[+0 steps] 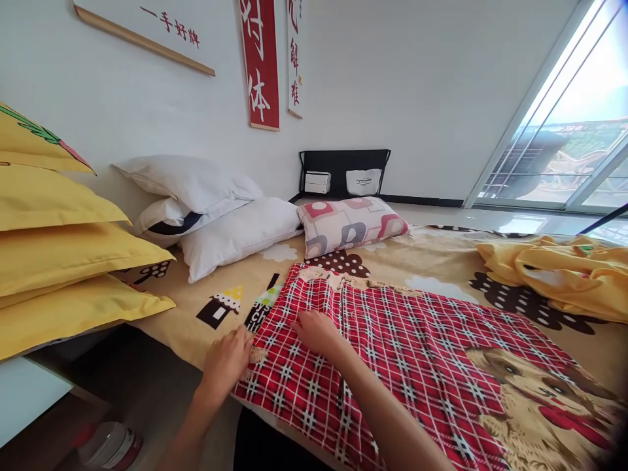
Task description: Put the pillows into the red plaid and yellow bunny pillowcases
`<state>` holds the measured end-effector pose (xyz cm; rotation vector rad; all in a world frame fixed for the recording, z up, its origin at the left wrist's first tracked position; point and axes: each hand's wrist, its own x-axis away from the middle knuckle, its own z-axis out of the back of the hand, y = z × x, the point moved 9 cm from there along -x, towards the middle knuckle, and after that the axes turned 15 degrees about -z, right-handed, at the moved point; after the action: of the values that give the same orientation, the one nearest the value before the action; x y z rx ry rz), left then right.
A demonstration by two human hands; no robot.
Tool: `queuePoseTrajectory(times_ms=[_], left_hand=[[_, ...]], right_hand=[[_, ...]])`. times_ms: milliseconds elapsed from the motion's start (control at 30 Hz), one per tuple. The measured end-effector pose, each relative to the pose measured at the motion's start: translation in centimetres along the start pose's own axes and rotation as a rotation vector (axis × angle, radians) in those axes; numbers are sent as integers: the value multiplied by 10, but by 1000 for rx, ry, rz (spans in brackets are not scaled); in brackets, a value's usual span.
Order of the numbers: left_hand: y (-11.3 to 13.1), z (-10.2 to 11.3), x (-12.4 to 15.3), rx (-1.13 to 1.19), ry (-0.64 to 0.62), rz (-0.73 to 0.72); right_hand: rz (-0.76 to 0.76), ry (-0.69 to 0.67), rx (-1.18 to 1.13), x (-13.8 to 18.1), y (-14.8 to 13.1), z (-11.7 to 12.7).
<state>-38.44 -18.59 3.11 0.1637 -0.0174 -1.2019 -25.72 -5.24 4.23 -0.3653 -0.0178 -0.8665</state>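
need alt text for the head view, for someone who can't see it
Two bare hands rest on a red plaid cloth spread on a bed: left hand at its near edge, right hand flat on top. White pillows and yellow pillows lie beyond.

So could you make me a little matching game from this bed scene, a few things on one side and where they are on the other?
Things:
1. red plaid cloth
2. yellow pillows
3. white pillows
4. crumpled yellow fabric

Places:
A. stacked at the left edge of the view
B. heaped at the right side of the bed
C. against the wall at the head of the bed
D. spread flat under the left hand and right hand

Pairs: 1-D, 2-A, 3-C, 4-B
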Motion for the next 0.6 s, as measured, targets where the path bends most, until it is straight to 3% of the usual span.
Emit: queuePoseTrajectory(times_ms=[100, 233, 333, 500, 600], left_hand=[[20, 17, -66, -24, 68, -53], [31, -4, -133, -25, 48, -17], [33, -21, -144, -23, 81, -58], [27, -31, -138, -5, 96, -141], [23, -33, -140, -1, 88, -130]], right_hand=[[89, 146, -52, -24, -13, 10], [118, 151, -67, -46, -14, -22], [96, 154, -80, -51, -9, -39], [90, 127, -62, -50, -7, -41], [-58, 125, -18, -53, 20, -33]])
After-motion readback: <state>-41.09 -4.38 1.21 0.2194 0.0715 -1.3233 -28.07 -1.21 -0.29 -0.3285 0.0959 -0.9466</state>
